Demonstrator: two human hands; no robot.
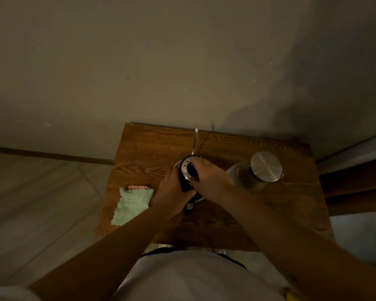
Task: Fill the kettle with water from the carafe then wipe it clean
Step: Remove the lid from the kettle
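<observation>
A steel kettle (185, 170) with a thin gooseneck spout (195, 142) stands in the middle of the small wooden table (258, 213). My left hand (172, 193) grips its black handle on the near side. My right hand (206, 175) is closed over the round lid with the black knob, which sits tilted on top of the kettle. The glass carafe (245, 177) with a round metal lid (266, 166) stands upright to the right of the kettle, untouched. A folded green and pink cloth (132, 205) lies at the table's left edge.
The table stands against a plain wall (161, 61). Tiled floor (30, 203) lies to the left. A dark wooden piece of furniture (356, 181) is close on the right. My white shirt fills the bottom of the view.
</observation>
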